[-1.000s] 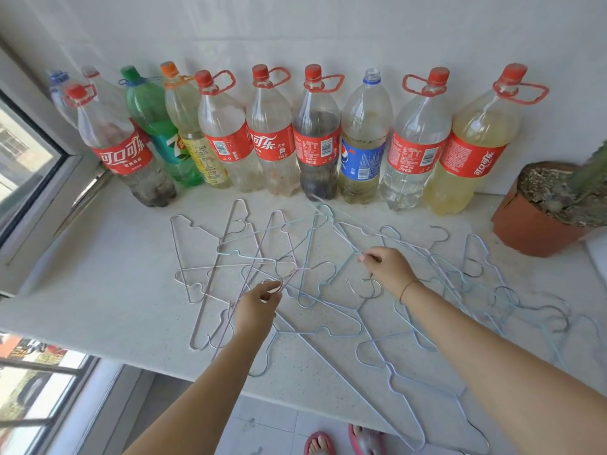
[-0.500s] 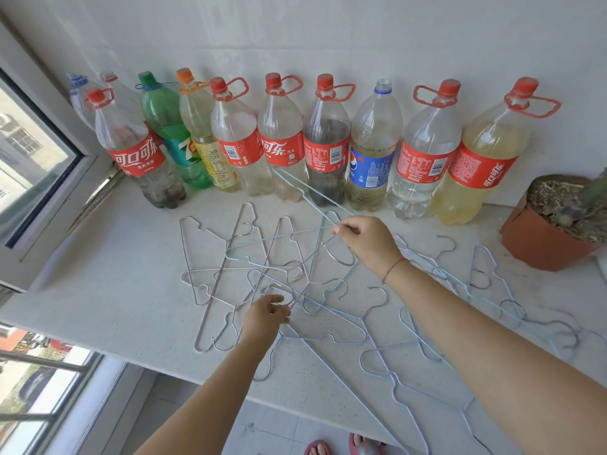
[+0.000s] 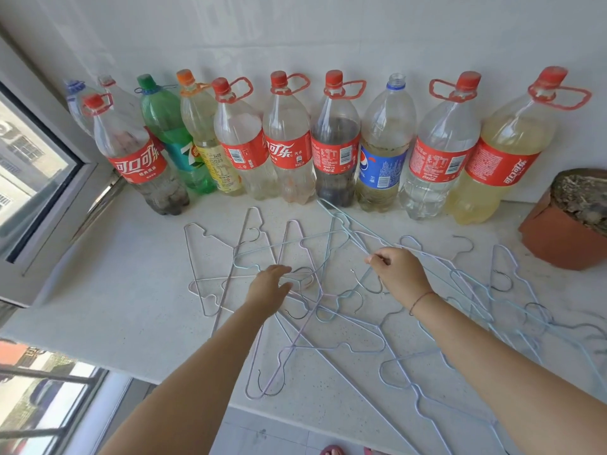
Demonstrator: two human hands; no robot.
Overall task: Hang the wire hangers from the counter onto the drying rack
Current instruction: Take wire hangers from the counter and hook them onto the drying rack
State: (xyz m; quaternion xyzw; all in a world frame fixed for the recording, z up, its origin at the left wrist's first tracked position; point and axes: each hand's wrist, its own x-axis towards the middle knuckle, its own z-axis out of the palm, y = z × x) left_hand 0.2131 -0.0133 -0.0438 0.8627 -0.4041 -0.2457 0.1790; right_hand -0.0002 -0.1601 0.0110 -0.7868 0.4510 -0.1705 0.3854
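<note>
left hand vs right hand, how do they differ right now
The right hand pinches a pale blue hanger between thumb and fingers. The left hand has relaxed fingers over the other hangers and grips nothing that I can see. The right wrist wears a thin red string, and the left wrist is bare. Both hands are over the tangle on the counter.

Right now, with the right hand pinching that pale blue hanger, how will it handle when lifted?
Probably light: the right hand holds the pale blue hanger by a fingertip pinch. Thin wire, so likely springy, not rigid. It crosses the other hangers, so it may snag them.
</note>
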